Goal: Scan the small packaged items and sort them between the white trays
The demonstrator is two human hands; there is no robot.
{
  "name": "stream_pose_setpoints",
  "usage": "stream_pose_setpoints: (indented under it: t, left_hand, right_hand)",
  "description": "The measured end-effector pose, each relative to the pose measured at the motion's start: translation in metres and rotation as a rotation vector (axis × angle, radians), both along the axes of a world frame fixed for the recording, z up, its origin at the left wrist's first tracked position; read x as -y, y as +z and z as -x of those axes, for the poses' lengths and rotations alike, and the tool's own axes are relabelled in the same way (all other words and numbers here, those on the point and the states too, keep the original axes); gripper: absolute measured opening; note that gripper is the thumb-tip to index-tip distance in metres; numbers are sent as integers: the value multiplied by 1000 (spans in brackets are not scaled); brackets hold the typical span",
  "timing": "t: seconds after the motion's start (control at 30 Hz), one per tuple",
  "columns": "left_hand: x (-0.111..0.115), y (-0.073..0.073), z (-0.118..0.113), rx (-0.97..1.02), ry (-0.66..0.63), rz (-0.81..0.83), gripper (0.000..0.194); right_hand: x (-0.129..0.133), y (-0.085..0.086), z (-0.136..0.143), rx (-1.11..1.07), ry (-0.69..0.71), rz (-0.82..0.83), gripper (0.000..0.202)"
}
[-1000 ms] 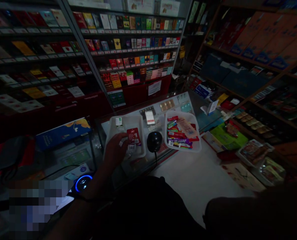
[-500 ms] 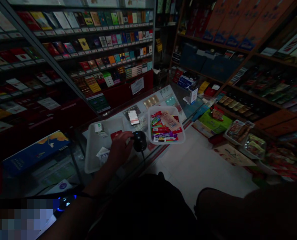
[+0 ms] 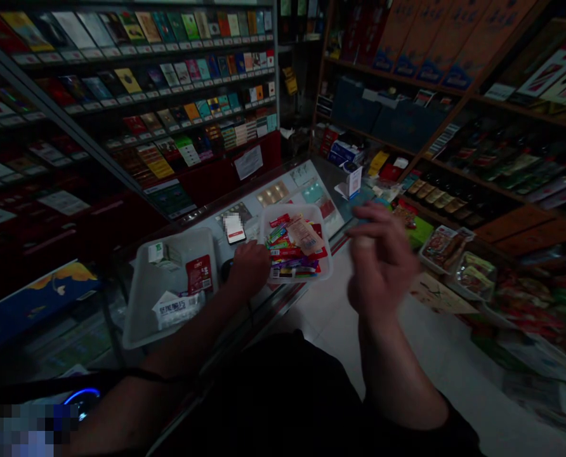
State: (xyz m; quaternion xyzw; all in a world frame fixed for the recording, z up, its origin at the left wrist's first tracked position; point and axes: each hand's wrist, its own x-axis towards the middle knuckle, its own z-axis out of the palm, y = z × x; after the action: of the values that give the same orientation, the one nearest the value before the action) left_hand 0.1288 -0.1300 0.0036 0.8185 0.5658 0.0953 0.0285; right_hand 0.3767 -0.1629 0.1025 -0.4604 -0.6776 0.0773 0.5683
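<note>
My left hand (image 3: 251, 270) reaches over the counter at the near left corner of a clear plastic box (image 3: 328, 263). Its fingers point away from me, and their tips are too dark to make out. Colourful small packets (image 3: 295, 247) fill that box. Just left of this hand, partly hidden by it, is a black rounded device (image 3: 225, 270). A phone (image 3: 236, 235) with a lit screen lies beyond the hand. My right hand (image 3: 381, 263) is raised over the floor to the right of the box, blurred, with bent fingers apart and nothing seen in them.
A white tray (image 3: 133, 317) on the left holds a red packet (image 3: 199, 274), a white packet (image 3: 178, 309) and a small carton. A blue box (image 3: 35, 304) lies further left. Shelves of small packs (image 3: 188, 73) stand behind the counter; packaged food (image 3: 473, 276) is at right.
My left hand has moved right, off the top of the black device to the packet box. My right hand has come up into view. The whole view has shifted, so the counter appears further left.
</note>
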Motion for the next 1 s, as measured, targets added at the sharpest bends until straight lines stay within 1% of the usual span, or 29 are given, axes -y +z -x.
stream_pose_setpoints:
  t: [0.07,0.13,0.2,0.27,0.33,0.47,0.57,0.63,0.7,0.77,0.83,0.9,1.0]
  left_hand:
    - [-15,-7,-8,-64,2,-34,23]
    - [-28,-16,-14,-90,5,-60,25]
    - [-41,-26,-19,-106,12,-80,27]
    - [-51,-36,-22,-107,26,-74,29]
    - [-60,-45,-25,-100,43,-31,30]
    - [-71,-60,-27,-122,62,30,34]
    - [-77,-67,-27,-172,58,56,37]
    - [-79,-69,-25,-202,48,69,38]
    - [-80,-67,-23,-220,28,64,37]
    - [-81,-60,-20,-209,4,43,35]
    - [-83,-48,-16,-165,-16,51,33]
    - [-85,-33,-9,-107,-14,120,31]
    - [-88,-13,6,61,33,299,27]
  right_hand:
    - [-31,-33,3,62,-22,74,15]
    - [-60,-74,9,205,-2,223,13]
    - [-82,-111,16,393,52,388,16]
    - [-95,-137,22,556,72,518,22]
    - [-101,-151,27,673,101,588,28]
    - [-109,-161,34,806,149,637,33]
    - [-116,-166,38,856,163,630,35]
    - [-119,-169,40,871,166,613,36]
    - [-122,-168,39,858,156,618,35]
    - [-123,-164,35,813,158,633,31]
    - [-125,-156,29,752,193,651,27]
    - [-126,-147,22,672,243,692,25]
    - [-127,-134,15,487,272,789,28]
